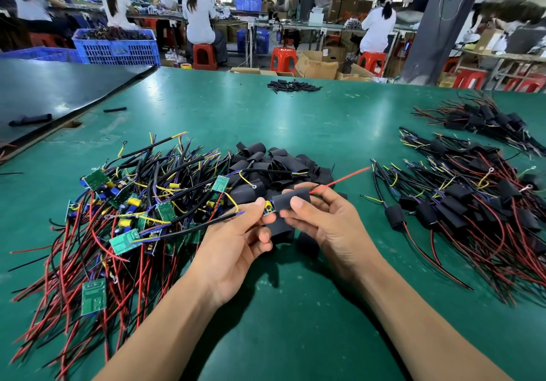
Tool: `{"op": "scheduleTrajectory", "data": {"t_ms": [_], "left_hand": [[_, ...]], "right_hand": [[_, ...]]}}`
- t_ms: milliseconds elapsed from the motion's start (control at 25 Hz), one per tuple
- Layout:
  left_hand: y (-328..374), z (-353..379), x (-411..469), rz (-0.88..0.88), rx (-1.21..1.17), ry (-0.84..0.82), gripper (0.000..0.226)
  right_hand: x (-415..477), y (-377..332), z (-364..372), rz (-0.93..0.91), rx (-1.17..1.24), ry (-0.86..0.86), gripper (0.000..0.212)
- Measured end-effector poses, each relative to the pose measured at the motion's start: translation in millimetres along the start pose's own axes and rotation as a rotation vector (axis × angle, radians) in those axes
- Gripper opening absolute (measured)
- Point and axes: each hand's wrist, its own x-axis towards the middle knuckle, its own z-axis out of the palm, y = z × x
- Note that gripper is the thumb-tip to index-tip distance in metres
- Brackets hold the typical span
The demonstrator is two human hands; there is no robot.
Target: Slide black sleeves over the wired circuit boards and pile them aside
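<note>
the left hand (236, 241) pinches a small green circuit board with a yellow part (268, 207) by its wired end. the right hand (322, 224) pinches a flat black sleeve (291, 198) touching the board's right side. a thin red wire (339, 179) pokes out of the sleeve's right mouth, probably to lead the board in; the board sits at the left mouth, barely entered. the heap of loose black sleeves (280, 164) lies just beyond the hands, the tangle of bare wired boards (124, 218) left, the pile of sleeved boards (472, 203) right, probably for easy reach.
</note>
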Motion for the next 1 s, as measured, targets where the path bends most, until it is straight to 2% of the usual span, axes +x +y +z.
{"op": "scheduleTrajectory", "data": {"t_ms": [200,320,480,720,920,1000], "left_hand": [[-2,0,0,0.03,0.038,0.023,0.015],[-2,1,-1,0.01,0.025,0.018,0.017],[0,1,-1,0.012,-0.001,0.005,0.008],[-1,-1,1,0.039,-0.023,0.013,0.006],[2,-7,2,-0.031,0.012,-0.028,0.022],[2,-8,2,-0.06,0.022,-0.019,0.02]], "right_hand": [[-4,1,6,-0.031,-0.115,-0.039,0.037],[-4,0,7,-0.037,-0.081,-0.014,0.035],[-3,-5,9,-0.012,0.005,0.017,0.031],[-5,3,16,0.0,-0.051,0.037,0.036],[-7,3,16,0.012,-0.074,0.018,0.037],[-7,2,16,0.011,-0.097,0.009,0.036]]}}
